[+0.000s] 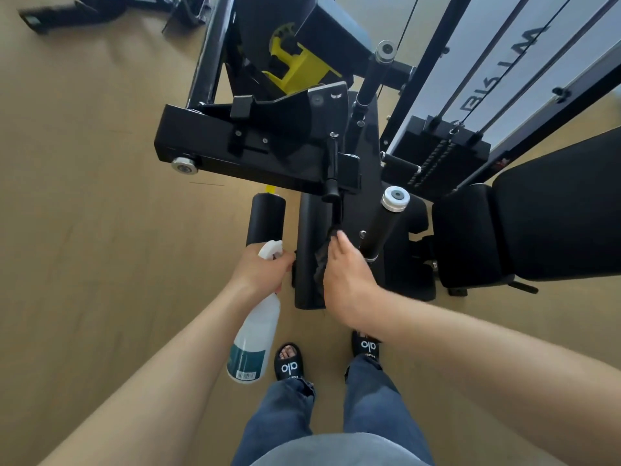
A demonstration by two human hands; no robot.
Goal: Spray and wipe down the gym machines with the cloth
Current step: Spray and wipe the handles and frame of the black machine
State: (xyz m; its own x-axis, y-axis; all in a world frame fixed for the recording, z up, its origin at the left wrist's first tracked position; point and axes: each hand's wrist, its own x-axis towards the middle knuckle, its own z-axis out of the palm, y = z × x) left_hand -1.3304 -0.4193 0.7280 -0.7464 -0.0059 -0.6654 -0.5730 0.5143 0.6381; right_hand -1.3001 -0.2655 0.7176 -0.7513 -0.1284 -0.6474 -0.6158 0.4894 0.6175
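My left hand (260, 270) grips the neck of a white spray bottle (255, 338) with a teal label, its body hanging down and its white nozzle pointing toward the machine. My right hand (349, 280) presses a dark cloth (323, 260) against a black padded roller (307, 257) of the gym machine (255, 142). The cloth is mostly hidden under my palm and fingers. The two hands are about a hand's width apart, on either side of the roller.
A second black foam roller (265, 218) stands left of the wiped one, and a black handle with a silver cap (389, 216) to its right. A black padded seat (524, 227) and a weight stack (447, 146) are at right. My feet in black slides (289, 363) stand on the tan floor.
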